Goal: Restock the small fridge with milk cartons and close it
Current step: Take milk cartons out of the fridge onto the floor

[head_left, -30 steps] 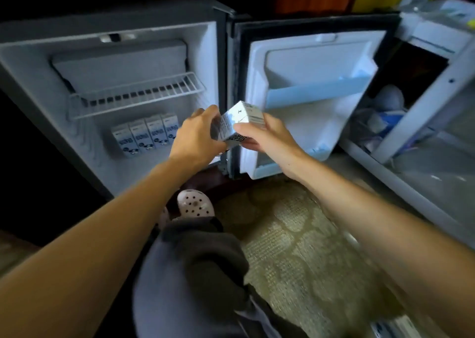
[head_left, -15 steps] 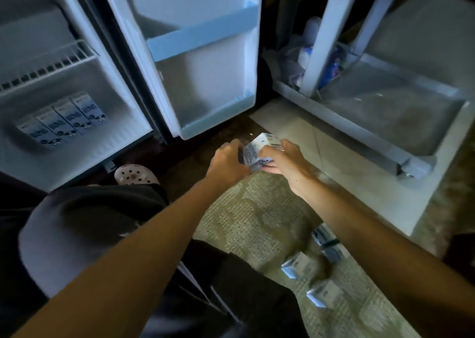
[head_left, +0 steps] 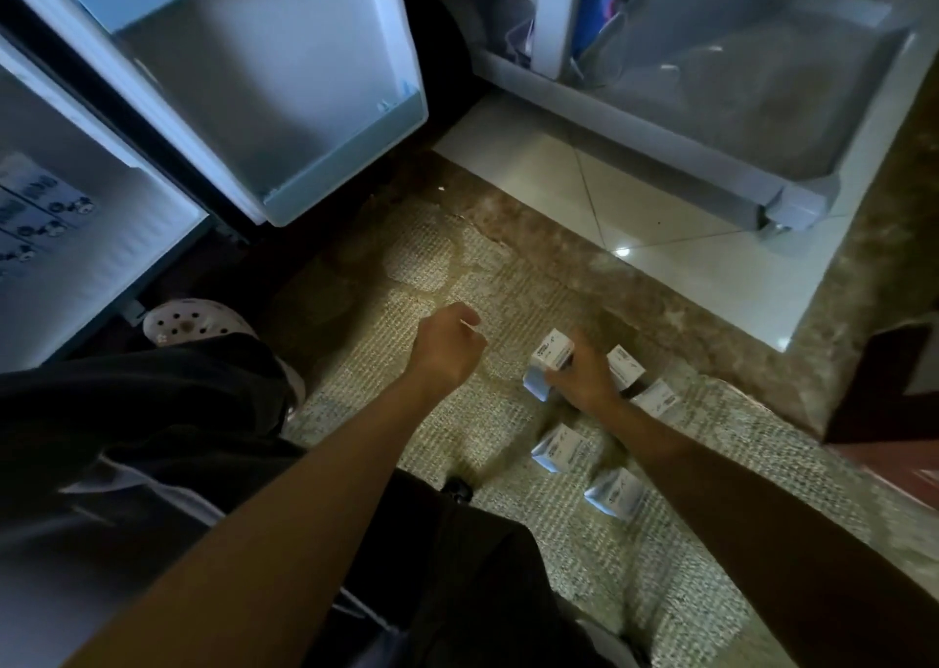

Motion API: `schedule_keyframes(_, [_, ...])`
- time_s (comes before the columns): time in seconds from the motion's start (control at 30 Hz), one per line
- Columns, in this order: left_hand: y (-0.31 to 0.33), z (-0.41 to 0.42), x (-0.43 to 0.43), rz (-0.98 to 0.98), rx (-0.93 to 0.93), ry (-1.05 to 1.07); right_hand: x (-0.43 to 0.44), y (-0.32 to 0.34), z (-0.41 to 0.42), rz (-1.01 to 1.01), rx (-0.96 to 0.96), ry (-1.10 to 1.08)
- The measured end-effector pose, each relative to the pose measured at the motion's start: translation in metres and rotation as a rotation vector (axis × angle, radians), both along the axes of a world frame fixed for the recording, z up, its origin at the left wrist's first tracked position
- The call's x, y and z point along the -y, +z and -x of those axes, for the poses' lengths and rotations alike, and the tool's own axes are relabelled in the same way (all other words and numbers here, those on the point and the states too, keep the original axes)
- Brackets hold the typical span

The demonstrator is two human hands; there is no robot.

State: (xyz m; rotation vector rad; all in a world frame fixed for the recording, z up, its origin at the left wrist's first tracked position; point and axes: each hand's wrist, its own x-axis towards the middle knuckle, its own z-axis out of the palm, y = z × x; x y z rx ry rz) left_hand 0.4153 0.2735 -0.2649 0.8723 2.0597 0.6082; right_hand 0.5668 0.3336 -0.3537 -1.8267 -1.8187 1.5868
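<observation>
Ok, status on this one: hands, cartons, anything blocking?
Left hand curled, empty. Right hand grips a milk carton at the rug; four loose cartons beside it. Fridge door open, path looks clear.

Dark print marks the milk cartons [head_left: 561,448] on the rug [head_left: 416,413] and inside the fridge [head_left: 127,261], but all of it is too blurred to read.
</observation>
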Motion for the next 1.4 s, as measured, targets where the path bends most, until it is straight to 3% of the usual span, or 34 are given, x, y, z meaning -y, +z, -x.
schedule_keyframes(0.47, [-0.010, -0.011, -0.005, 0.054, 0.061, -0.026, 0.012, -0.056, 0.000, -0.006, 0.241, 0.053])
schedule_keyframes(0.73, [0.005, -0.001, -0.002, 0.025, 0.046, 0.004, -0.009, -0.027, 0.024, -0.081, 0.376, 0.333])
schedule_keyframes(0.93, [0.060, 0.043, -0.006, -0.088, -0.100, 0.025, -0.029, 0.053, 0.088, -0.280, 0.200, 0.354])
schedule_keyframes(1.07, [0.117, 0.094, 0.000, -0.214, -0.237, 0.134, -0.028, 0.122, 0.154, -0.518, 0.047, 0.383])
schedule_keyframes(1.23, [0.171, 0.169, 0.038, -0.317, -0.437, 0.318, -0.002, 0.194, 0.246, -0.679, -0.145, 0.483])
schedule_keyframes(1.4, [0.173, 0.248, 0.105, -0.247, -0.490, 0.484, 0.045, 0.221, 0.335, -0.727, -0.224, 0.663])
